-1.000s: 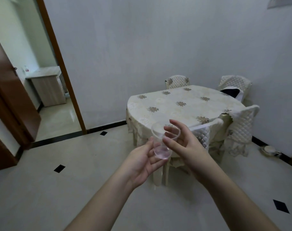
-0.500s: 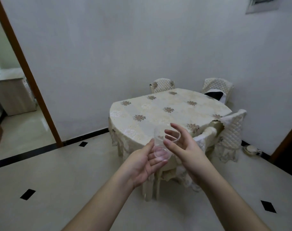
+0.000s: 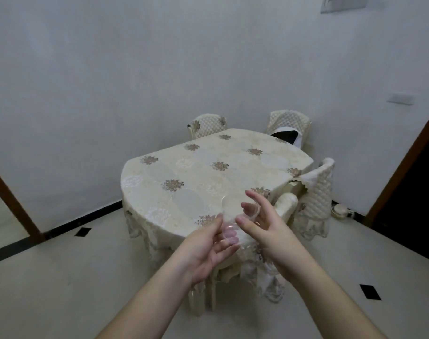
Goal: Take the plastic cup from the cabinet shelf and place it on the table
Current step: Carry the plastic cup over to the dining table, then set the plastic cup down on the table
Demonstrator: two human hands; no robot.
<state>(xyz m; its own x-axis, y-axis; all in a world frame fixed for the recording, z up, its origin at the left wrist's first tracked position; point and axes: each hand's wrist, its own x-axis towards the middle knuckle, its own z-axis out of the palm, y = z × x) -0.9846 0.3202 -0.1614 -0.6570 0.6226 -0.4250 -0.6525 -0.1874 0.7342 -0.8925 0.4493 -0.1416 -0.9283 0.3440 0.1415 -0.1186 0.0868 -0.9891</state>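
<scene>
The bench (image 3: 208, 167) has drawn nearer and now fills the middle of the view, so set-down looks close. The plastic cup (image 3: 235, 216) hangs above its near edge, cradled between the left hand (image 3: 208, 248) under its base and the right hand (image 3: 259, 226), fingers loosely curled about what seems the rim.

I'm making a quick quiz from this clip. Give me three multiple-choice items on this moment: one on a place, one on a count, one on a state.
1. Where is the plastic cup?
A. on the table
B. held in front of the table
C. on the floor

2. How many hands touch it?
A. none
B. one
C. two

3. The tabletop is
A. bare wood
B. cloth-covered
C. stacked with plates

Key: B, it sits between the hands, off the cloth; C, left hand and right hand both grip it; B, a floral cloth drapes it.
</scene>
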